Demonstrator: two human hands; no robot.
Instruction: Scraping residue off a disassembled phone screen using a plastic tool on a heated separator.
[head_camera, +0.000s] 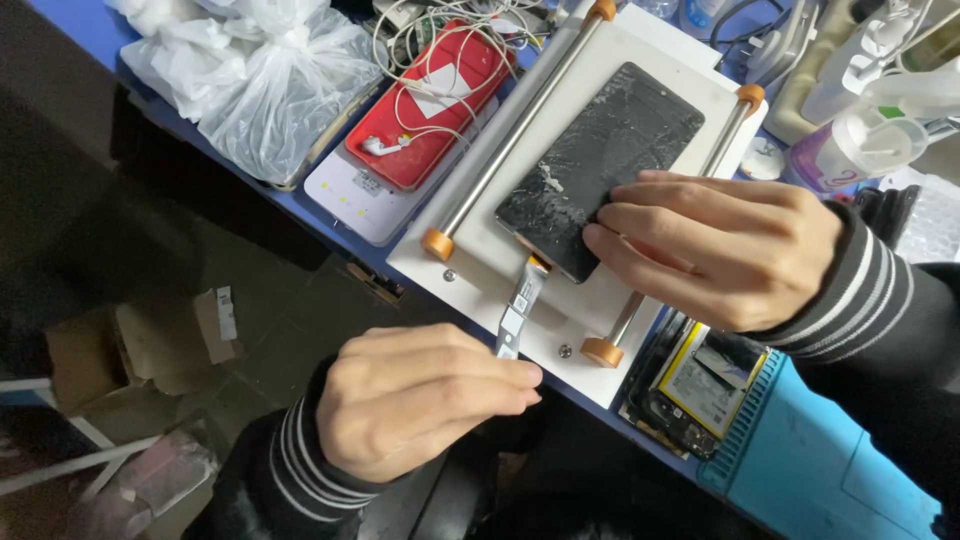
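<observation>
A cracked dark phone screen (600, 160) is seen lying on a white heating plate (470, 255) with two metal rails capped in orange, set on a blue-edged table (300, 205). The right hand (715, 250) is laid on the near right corner of the screen, its fingers extended and held together, pressing the glass flat against the plate. The left hand (420, 395) is held nearer, just off the plate's near edge, with thumb and fingers pinched on the free end of a thin flex ribbon (520, 305) that runs from the screen's near end. The step in hand is judged to be the steadying of the broken panel while its ribbon is drawn taut or freed. A slow, even pull along the ribbon's line appears to be called for, with firm downward pressure kept on the glass, since the ribbon looks thin and easily torn and the cracked glass could shed splinters. To the far left, a red phone case (430, 110) tangled with white earphones (440, 75) and knotted clear plastic bags (250, 80) are seen; to the near right, an opened phone body with its battery (700, 385) lies beside a light-blue mat (830, 470).
</observation>
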